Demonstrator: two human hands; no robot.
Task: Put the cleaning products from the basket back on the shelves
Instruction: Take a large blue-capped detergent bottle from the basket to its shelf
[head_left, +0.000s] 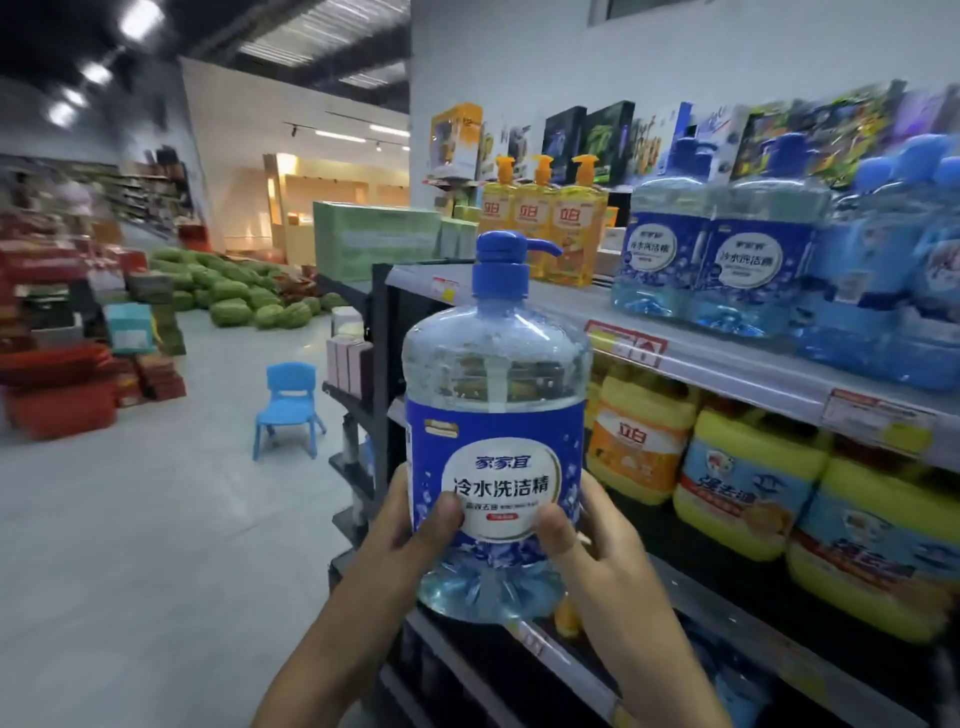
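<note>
A large clear pump bottle of dish detergent (493, 374) with a blue cap and blue label stands upright in mid-air before the shelf end. My left hand (410, 525) grips its lower left side, thumb on the label. My right hand (587, 540) grips the lower right side the same way. On the upper shelf (571, 304) to the right stand matching blue bottles (711, 234) and three yellow pump bottles (545, 218). The basket is out of view.
Yellow and orange tubs (748, 473) fill the shelf below. Boxed goods line the top of the shelving. To the left lies an open aisle floor with a small blue chair (288, 405), a watermelon pile (239, 291) and red stacked crates (57, 374).
</note>
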